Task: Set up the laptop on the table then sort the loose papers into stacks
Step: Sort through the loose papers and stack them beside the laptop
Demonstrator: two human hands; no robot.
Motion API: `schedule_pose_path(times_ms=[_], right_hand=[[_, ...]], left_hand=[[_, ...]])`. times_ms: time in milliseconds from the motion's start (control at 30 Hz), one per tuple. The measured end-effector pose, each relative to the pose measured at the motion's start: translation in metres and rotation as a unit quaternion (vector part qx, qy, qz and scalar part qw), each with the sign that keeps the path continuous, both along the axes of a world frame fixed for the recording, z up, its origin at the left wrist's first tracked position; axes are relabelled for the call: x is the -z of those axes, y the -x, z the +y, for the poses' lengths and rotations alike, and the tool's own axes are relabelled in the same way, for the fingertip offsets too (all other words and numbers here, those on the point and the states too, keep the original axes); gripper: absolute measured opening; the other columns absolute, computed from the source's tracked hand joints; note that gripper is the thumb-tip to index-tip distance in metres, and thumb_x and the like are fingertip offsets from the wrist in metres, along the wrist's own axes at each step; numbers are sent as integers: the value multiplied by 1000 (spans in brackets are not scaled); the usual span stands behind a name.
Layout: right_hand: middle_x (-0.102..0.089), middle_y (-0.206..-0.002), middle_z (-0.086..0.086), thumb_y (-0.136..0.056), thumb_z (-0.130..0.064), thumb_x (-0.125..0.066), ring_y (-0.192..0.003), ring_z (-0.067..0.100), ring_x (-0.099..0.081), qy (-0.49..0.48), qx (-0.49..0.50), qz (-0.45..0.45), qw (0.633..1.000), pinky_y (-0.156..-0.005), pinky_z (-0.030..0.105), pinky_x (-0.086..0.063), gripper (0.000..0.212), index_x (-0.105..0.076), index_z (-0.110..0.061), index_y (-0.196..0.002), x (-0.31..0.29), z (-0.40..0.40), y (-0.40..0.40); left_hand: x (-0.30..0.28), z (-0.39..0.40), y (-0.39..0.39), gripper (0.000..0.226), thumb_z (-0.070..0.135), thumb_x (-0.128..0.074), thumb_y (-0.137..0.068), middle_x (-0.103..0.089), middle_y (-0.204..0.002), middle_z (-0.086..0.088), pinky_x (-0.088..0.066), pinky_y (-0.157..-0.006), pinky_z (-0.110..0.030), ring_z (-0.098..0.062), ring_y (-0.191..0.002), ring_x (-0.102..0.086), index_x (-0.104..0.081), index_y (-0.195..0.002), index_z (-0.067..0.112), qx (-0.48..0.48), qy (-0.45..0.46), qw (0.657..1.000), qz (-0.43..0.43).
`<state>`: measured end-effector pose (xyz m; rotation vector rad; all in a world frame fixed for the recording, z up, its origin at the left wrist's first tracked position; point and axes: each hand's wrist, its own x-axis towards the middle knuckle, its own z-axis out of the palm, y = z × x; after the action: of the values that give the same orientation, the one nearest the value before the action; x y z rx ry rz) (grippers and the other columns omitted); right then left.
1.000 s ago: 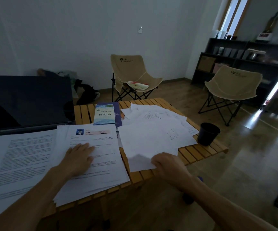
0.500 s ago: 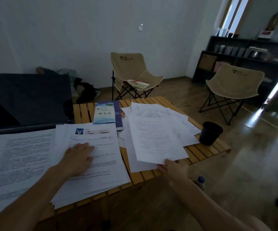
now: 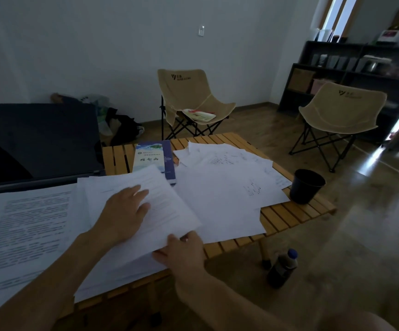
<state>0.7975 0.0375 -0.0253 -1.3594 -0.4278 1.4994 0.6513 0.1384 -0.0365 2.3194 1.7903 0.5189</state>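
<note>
An open laptop [image 3: 38, 139] stands at the table's left, its dark screen upright. A printed sheet [image 3: 24, 230] lies over its keyboard. Beside it sits a paper stack [image 3: 112, 268], with a printed sheet [image 3: 165, 211] lying on top. My left hand [image 3: 124, 211] rests flat on that sheet, fingers straight. My right hand [image 3: 184, 252] pinches the sheet's near right corner. Loose papers [image 3: 224, 185] spread over the right half of the wooden slat table [image 3: 296, 211].
A blue booklet [image 3: 153, 158] lies behind the stack. A black cup [image 3: 307, 186] stands at the table's right edge. A dark bottle [image 3: 282, 268] is on the floor beside a table leg. Two beige folding chairs [image 3: 191, 96] [image 3: 341, 108] and a dark shelf [image 3: 356, 68] stand beyond.
My right hand has carried a sheet from the loose pile leftward onto the stack. My left hand has lifted and now rests on top of that sheet.
</note>
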Motion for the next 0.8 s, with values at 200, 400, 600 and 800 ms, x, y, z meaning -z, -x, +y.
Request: schedule_pose_path(times_ms=[200, 400, 600, 800], right_hand=[[-69, -113, 1, -101, -28, -55, -97, 12, -70, -111, -218, -455, 856, -89, 33, -59, 25, -57, -21, -124, -7, 17, -54], [1, -167, 2, -89, -61, -59, -154, 19, -2, -103, -467, -712, 515, -124, 37, -8, 101, -4, -14, -159, 13, 33, -163], [-67, -103, -8, -101, -30, -49, -94, 8, -64, -247, -398, -712, 523, -84, 28, -54, 17, -65, -25, -105, 9, 22, -173], [-68, -82, 5, -102, -20, -51, -75, 21, -68, -197, 102, -391, 893, -67, 32, -57, 21, -63, -9, -88, -6, 36, -164]], left_hand=[[42, 13, 49, 46, 32, -20, -106, -19, -161, 7, -5, -121, -37, -16, -149, -12, -24, -152, 32, -6, 50, 993, 102], [48, 18, 46, 45, 28, -22, -106, -21, -160, 9, -1, -121, -38, -13, -149, -11, -29, -150, 33, -11, 43, 994, 99], [44, 16, 43, 45, 27, -22, -106, -21, -160, 8, 0, -121, -37, -13, -149, -11, -30, -150, 31, -14, 50, 996, 78], [41, 15, 45, 44, 28, -27, -106, -22, -160, 7, -3, -121, -38, -14, -149, -14, -31, -150, 31, -13, 41, 995, 87]])
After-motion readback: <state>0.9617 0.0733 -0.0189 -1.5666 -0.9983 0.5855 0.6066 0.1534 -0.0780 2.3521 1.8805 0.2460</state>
